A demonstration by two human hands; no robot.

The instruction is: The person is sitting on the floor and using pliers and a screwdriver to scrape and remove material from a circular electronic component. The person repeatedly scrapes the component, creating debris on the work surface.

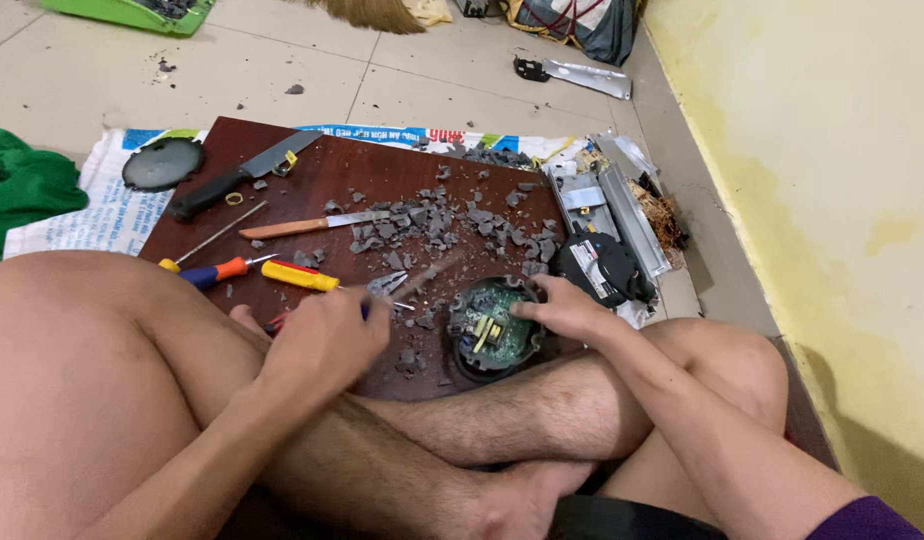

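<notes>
My left hand (327,338) is closed around the handles of pliers (390,286), whose jaws point up and right over the brown wooden board (322,175). My right hand (562,308) grips the rim of a round black device (492,330) with a green circuit board exposed inside it. The device rests at the board's near edge, just above my crossed legs. Several grey broken plastic fragments (437,225) are scattered over the board between and beyond my hands.
On the board's left lie a black-handled knife (237,175), a wooden-handled knife (307,226), a thin screwdriver (210,240) and yellow and red-blue screwdrivers (297,275). A black round lid (162,163) sits at far left. Metal parts and a black unit (607,265) lie right, near the yellow wall.
</notes>
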